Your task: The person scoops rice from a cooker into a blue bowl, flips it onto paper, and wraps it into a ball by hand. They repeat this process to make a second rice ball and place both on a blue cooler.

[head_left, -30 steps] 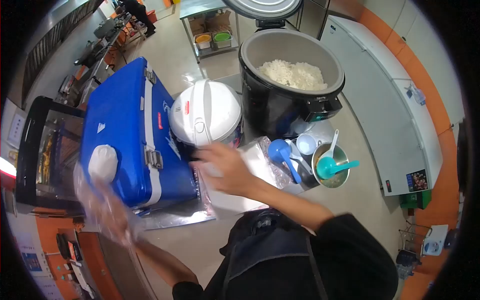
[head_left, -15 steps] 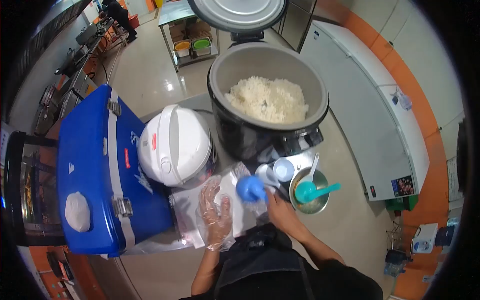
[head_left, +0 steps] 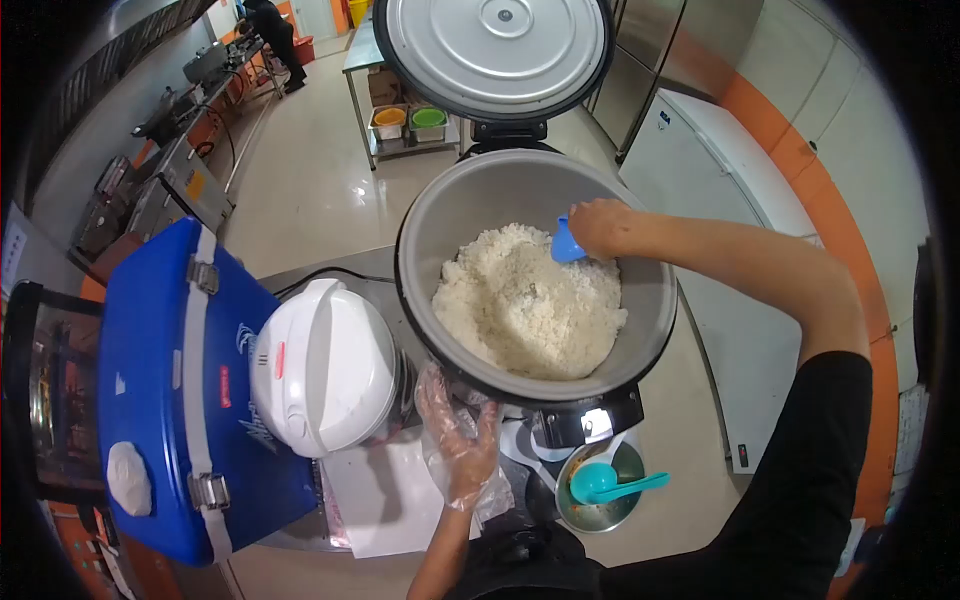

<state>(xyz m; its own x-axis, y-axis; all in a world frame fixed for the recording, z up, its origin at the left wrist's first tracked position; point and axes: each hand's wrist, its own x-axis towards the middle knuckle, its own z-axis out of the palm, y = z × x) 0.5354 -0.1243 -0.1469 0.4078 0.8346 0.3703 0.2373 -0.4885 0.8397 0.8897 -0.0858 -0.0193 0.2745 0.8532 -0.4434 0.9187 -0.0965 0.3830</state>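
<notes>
My right hand (head_left: 602, 229), bare, grips a blue rice scoop (head_left: 567, 243) whose head meets the cooked rice (head_left: 525, 310) at the far right of the mound. The rice lies in a large rice cooker (head_left: 425, 215) with its lid (head_left: 500, 50) raised. In a clear plastic glove, my left hand (head_left: 462, 452) has its fingers apart, holding nothing, close to the cooker's front left side; whether it touches the cooker I cannot tell. Below it is a white sheet (head_left: 375, 500). A metal bowl (head_left: 605, 518) with a turquoise ladle (head_left: 597, 484) stands in front of the cooker.
A white lidded rice cooker (head_left: 345, 370) and a strapped blue cool box (head_left: 150, 390) stand to the left. On the right is a white chest freezer (head_left: 720, 260). Far back, a steel table (head_left: 362, 50) holds bins below, and another person (head_left: 275, 40) stands at the left.
My right hand has carried the blue scoop from in front of the cooker up into the rice. My left hand has shifted toward the cooker. The view has also shifted.
</notes>
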